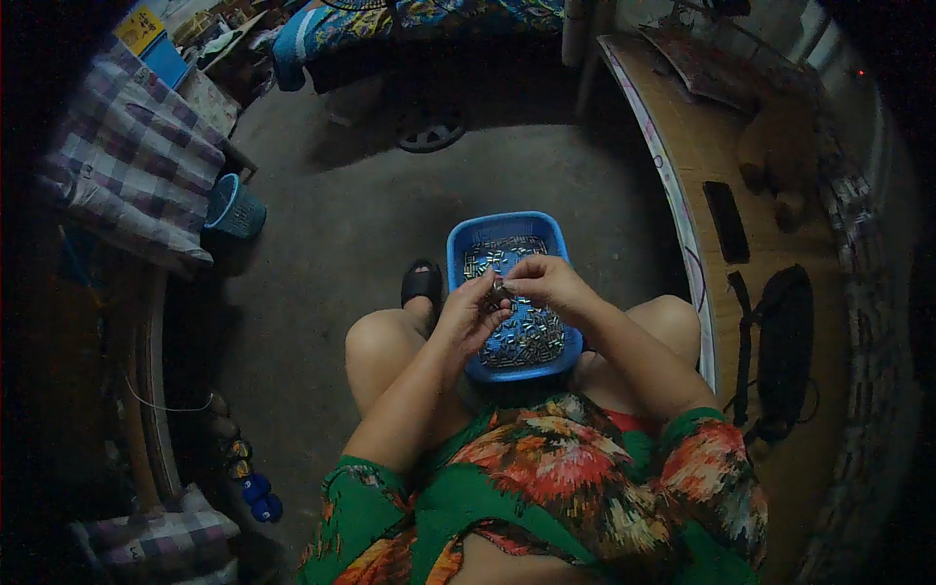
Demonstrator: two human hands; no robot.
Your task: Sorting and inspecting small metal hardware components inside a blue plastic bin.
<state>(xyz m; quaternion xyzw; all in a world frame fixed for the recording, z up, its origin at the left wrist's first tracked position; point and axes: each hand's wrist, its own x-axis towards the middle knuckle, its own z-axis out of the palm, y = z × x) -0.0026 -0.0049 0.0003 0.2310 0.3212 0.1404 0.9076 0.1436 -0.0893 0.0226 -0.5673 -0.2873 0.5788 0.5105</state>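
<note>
A blue plastic basin (573,341) stands between my knees, with many small shiny metal pieces (531,336) spread over its bottom. Above it my left hand (475,314) is closed, palm partly turned up, around small metal pieces. My right hand (548,282) meets it at the fingertips, thumb and forefinger pinched at a small piece. The exact shape of what the fingers hold is too small to make out. Both hands hover over the basin's middle, touching each other.
A wooden bench (682,175) along the right carries a dark phone-like slab (725,222) and a black bag (786,331). At the left are a blue waste basket (234,208) and a checked cloth (132,156). A dark round base (430,129) stands on the floor ahead, before a bed (419,29).
</note>
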